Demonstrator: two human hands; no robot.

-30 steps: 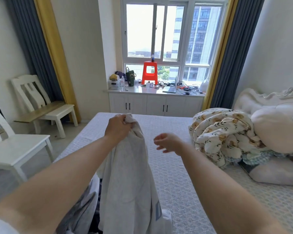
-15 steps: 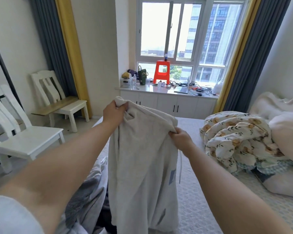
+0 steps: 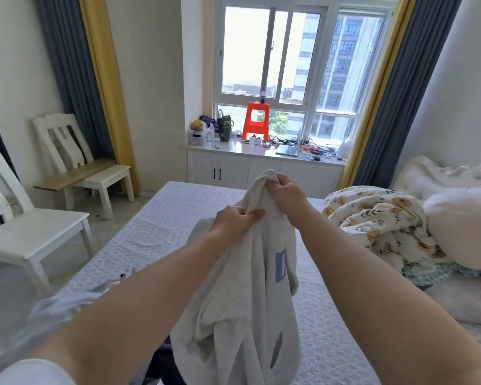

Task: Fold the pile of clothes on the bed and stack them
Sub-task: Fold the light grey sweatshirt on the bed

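A pale grey-white garment (image 3: 242, 295) with blue printed patches hangs in the air over the bed (image 3: 161, 232). My right hand (image 3: 288, 194) grips its bunched top edge, highest up. My left hand (image 3: 233, 222) pinches the fabric just below and to the left, close to the right hand. The garment drapes down between my forearms. More clothes of the pile (image 3: 67, 307), pale bluish-white and a dark piece, lie at the bed's near left, partly hidden by my left arm.
A rolled floral quilt (image 3: 378, 220) and pillows (image 3: 461, 229) fill the bed's right side. Two white chairs (image 3: 25, 234) stand on the floor to the left. A window cabinet (image 3: 261, 168) with a red stool and clutter stands beyond the bed.
My hands have come close together at the garment's top; the left hand dropped lower and the right hand rose to the bunched edge. The garment hangs narrower.
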